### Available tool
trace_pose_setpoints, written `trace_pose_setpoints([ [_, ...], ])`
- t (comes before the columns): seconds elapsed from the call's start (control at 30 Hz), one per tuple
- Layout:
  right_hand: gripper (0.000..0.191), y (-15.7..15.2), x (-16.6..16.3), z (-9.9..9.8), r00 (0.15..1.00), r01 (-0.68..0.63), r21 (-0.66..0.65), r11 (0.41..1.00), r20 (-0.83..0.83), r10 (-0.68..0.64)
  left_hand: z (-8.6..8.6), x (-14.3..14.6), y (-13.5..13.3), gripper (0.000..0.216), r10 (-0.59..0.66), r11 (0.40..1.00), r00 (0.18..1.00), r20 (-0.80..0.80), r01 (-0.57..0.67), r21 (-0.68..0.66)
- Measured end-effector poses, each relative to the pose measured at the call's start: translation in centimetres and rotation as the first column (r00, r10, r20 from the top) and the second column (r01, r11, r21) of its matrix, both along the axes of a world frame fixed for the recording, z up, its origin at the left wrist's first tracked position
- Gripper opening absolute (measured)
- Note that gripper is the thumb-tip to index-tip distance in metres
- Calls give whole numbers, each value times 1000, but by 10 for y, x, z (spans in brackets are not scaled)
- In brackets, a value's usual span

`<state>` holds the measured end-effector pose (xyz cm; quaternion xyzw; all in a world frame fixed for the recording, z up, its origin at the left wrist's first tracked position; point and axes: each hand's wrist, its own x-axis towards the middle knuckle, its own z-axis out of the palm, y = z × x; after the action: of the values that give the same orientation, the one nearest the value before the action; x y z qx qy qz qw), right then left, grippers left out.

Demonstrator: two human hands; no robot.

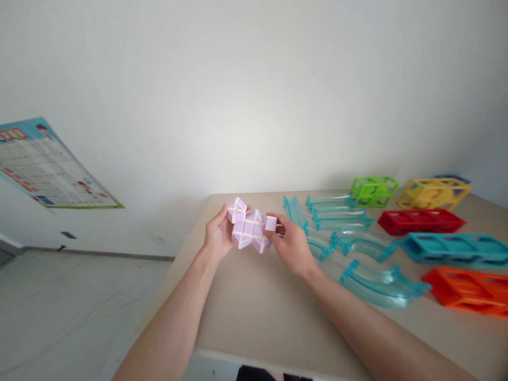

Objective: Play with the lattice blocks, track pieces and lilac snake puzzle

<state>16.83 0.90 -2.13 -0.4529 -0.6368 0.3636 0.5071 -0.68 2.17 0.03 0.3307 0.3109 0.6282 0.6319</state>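
A lilac, white-edged snake cube puzzle, made of joined wedge blocks, is held up above the table between both hands. My left hand grips its left end, thumb and fingers closed around the upper left blocks. At the other end, my right hand pinches the right-hand blocks, where a small square face points toward me. Parts of the fingers behind the puzzle are hidden.
Clear blue track pieces lie on the beige table to the right. Beyond them are frame blocks: green, yellow, red, teal and orange. A white wall bounds the back; a poster hangs left.
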Motion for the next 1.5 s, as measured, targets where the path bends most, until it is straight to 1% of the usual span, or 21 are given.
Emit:
trace_pose_setpoints([
  [0.1, 43, 2, -1, -1, 994, -61, -43, 997, -92, 57, -3, 1, -1, 45, -50, 996, 998, 32, 48, 73],
  [0.17, 47, 2, -2, -4, 990, -85, -51, 995, -114, 79, -6, 4, -1, 45, -69, 992, 997, 29, 65, 105],
  [0.23, 48, 2, -4, -7, 991, -85, -43, 995, -105, 80, -8, 7, 0, 47, -81, 989, 996, 20, 78, 128],
  [0.37, 49, 0, -6, -12, 994, -71, -13, 997, -81, 70, -12, 8, 2, 52, -123, 985, 992, 26, 119, 123],
  [0.47, 49, -2, -8, -14, 993, -72, -2, 997, -93, 72, -10, 7, 0, 49, -154, 978, 985, 76, 142, 151],
  [0.57, 46, -4, -10, -14, 986, -80, 14, 997, -147, 81, -6, 6, -4, 51, -166, 974, 982, 94, 149, 168],
  [0.67, 40, -7, -12, -14, 970, -115, 19, 993, -214, 117, -4, 7, -8, 53, -154, 980, 982, 107, 138, 142],
  [0.77, 33, -9, -14, -14, 956, -139, 2, 990, -262, 134, -4, 10, -9, 51, -142, 985, 984, 109, 129, 116],
  [0.9, 28, -14, -18, -13, 946, -154, -33, 988, -294, 138, -4, 11, -10, 46, -139, 981, 980, 140, 117, 152],
  [0.93, 31, -16, -19, -12, 938, -173, -49, 984, -313, 150, -4, 11, -10, 46, -120, 983, 980, 159, 95, 160],
  [1.0, 43, -19, -22, -11, 914, -230, -76, 970, -358, 188, -4, 9, -8, 47, -56, 989, 980, 193, 28, 146],
  [1.07, 55, -22, -24, -11, 907, -238, -70, 969, -373, 196, -5, 8, -3, 49, 32, 996, 983, 183, -46, 72],
  [1.1, 57, -23, -24, -11, 920, -204, -48, 978, -352, 175, -7, 7, 1, 50, 82, 996, 985, 149, -85, 17],
  [1.17, 55, -23, -22, -11, 963, -70, 39, 997, -256, 78, -10, 9, 8, 51, 162, 983, 986, 44, -157, -94],
  [1.23, 46, -23, -18, -11, 994, 39, 175, 984, -106, -21, -14, 11, 13, 48, 173, 971, 984, -31, -176, -161],
  [1.27, 41, -23, -16, -11, 999, 49, 253, 966, -25, -44, -15, 12, 14, 46, 149, 971, 988, -36, -153, -184],
  [1.3, 38, -24, -15, -11, 997, 28, 330, 944, 54, -48, -16, 12, 14, 44, 105, 972, 994, -18, -107, -208],
  [1.37, 37, -28, -16, -9, 980, -77, 455, 887, 200, -17, -15, 12, 13, 42, -16, 973, 999, 52, 28, -230],
  [1.43, 39, -35, -20, -6, 944, -202, 521, 829, 328, 24, -13, 10, 9, 40, -111, 969, 988, 110, 133, -209],
  [1.5, 36, -41, -25, -3, 907, -283, 543, 790, 420, 36, -10, 6, 5, 39, -168, 972, 977, 129, 186, -142],
])
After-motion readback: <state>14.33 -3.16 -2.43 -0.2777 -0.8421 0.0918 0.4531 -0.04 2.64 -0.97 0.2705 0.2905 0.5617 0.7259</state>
